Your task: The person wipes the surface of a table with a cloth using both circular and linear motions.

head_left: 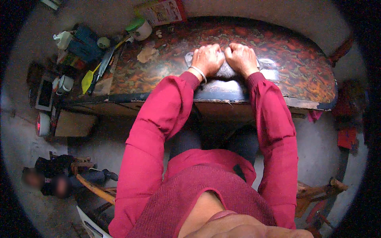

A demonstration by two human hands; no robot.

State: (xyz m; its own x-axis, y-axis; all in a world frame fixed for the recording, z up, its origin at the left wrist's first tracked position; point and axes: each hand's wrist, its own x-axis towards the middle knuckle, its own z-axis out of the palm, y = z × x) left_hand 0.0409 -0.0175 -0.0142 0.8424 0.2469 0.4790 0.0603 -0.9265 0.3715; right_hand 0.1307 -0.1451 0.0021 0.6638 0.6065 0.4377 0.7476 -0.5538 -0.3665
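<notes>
Side by side on the patterned table (170,75), my left hand (207,60) and my right hand (242,59) press down with curled fingers. Under and between them bunches a grey fuzzy cloth (226,71), gripped by both. A bit of it sticks out beyond the left hand. Most of the cloth is hidden under the fists, and the fingertips do not show. Light glares off the tabletop just in front of the hands and beside the right one.
Along the table's left end lie a yellow fly swatter (88,80) and a knife-like blade (105,64). A white tub with a green lid (139,28) stands at the back left. Wooden chairs (97,190) flank me; another person (59,174) is at lower left.
</notes>
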